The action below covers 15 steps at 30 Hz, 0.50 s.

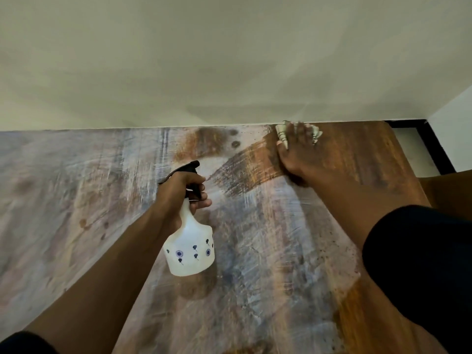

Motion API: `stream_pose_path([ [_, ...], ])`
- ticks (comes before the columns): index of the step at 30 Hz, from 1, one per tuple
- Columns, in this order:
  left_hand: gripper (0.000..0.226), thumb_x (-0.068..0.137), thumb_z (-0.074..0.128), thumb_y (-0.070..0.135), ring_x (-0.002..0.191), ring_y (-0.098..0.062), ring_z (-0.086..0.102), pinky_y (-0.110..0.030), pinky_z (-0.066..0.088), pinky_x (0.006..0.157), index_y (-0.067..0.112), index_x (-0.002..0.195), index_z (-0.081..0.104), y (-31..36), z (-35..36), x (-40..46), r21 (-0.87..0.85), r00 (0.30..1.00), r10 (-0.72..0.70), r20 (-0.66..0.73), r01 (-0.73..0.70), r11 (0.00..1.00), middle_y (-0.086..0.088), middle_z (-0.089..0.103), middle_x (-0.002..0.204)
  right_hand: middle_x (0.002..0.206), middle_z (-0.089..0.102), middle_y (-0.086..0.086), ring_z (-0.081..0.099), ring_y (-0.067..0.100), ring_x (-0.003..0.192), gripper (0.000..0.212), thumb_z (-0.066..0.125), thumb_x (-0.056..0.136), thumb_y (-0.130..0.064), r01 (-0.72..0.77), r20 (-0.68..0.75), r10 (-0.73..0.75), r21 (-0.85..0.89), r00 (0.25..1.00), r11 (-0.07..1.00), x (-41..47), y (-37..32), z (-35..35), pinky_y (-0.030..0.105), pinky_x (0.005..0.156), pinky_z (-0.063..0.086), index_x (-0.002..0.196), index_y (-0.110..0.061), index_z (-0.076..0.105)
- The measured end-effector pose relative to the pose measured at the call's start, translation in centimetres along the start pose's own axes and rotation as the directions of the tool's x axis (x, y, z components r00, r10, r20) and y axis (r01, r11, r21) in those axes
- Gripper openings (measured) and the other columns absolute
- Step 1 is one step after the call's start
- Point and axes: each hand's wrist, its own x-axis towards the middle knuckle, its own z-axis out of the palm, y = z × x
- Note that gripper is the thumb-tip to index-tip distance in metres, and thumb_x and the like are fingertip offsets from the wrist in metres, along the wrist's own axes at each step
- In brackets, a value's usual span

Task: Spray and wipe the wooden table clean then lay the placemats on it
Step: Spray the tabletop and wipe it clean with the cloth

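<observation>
The wooden table (pixel 89 200) fills the lower view, coated with whitish streaky film, with a bare brown patch near the far right. My left hand (pixel 185 191) grips the neck and black trigger of a white spray bottle (pixel 190 249) with small blue marks, held above the table's middle. My right hand (pixel 296 149) presses a pale striped cloth (pixel 282 132) onto the table near its far edge, at the border of the clean brown swath. Most of the cloth is hidden under the hand. No placemats are in view.
A cream wall (pixel 229 60) runs along the table's far edge. At the right, past the table's end, a black frame (pixel 434 149) and a white surface show. Dark specks dot the table near the right edge.
</observation>
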Motion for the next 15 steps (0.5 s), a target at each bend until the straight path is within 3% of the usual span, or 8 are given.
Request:
stream_pose_path([
  [5,0.040,0.097,0.059,0.002,0.085,-0.037,0.057,-0.019,0.040,0.035,0.012,0.135,0.064,-0.4,-2.8,0.9,0.025,0.999,0.002,-0.051,-0.001,1.000,-0.011,0.055,0.078,0.172,-0.017,0.017,-0.018,0.039,0.158,0.079,0.018,0.107,-0.061,0.054,-0.049,-0.056,-0.040,0.997,0.998,-0.6,-4.0,1.7,0.067,0.125,0.001,0.165,-0.018,-0.014],
  [8,0.015,0.094,0.059,0.003,0.061,-0.024,0.050,-0.020,0.036,0.035,0.006,0.108,0.064,-0.4,-4.3,1.1,-0.012,0.994,-0.018,-0.108,0.017,1.000,-0.008,0.050,0.073,0.172,-0.019,0.012,-0.017,0.035,0.159,0.077,0.013,0.107,-0.062,0.207,-0.044,-0.210,-0.069,0.977,0.976,-3.0,-9.8,3.8,0.065,0.126,0.000,0.166,-0.020,-0.014],
  [10,0.007,0.092,0.060,0.004,0.050,-0.016,0.044,-0.022,0.034,0.037,0.009,0.094,0.064,-0.2,-5.3,1.2,-0.046,0.989,-0.004,-0.146,-0.003,0.999,-0.005,0.048,0.069,0.173,-0.019,0.010,-0.019,0.031,0.159,0.076,0.013,0.107,-0.060,0.389,-0.031,-0.394,-0.109,0.918,0.915,-5.1,-13.5,5.5,0.063,0.126,-0.005,0.166,-0.020,-0.012],
  [13,0.005,0.091,0.061,0.006,0.054,-0.018,0.049,-0.022,0.037,0.038,0.009,0.094,0.063,0.7,-6.5,1.1,-0.042,0.986,0.018,-0.163,-0.025,0.999,-0.004,0.051,0.067,0.174,-0.018,0.005,-0.019,0.023,0.160,0.075,0.019,0.107,-0.061,0.610,0.083,-0.604,-0.112,0.793,0.785,-7.0,-15.3,7.3,0.056,0.126,-0.008,0.167,-0.023,-0.009],
  [15,0.006,0.092,0.062,0.008,0.066,-0.024,0.054,-0.019,0.038,0.036,0.004,0.088,0.059,1.5,-7.0,0.8,-0.020,0.988,-0.013,-0.155,0.010,1.000,-0.008,0.053,0.074,0.174,-0.018,0.003,-0.018,0.022,0.160,0.077,0.008,0.104,-0.066,0.636,0.096,-0.629,-0.150,0.771,0.757,-6.7,-14.5,6.7,0.054,0.127,-0.005,0.167,-0.025,-0.009],
])
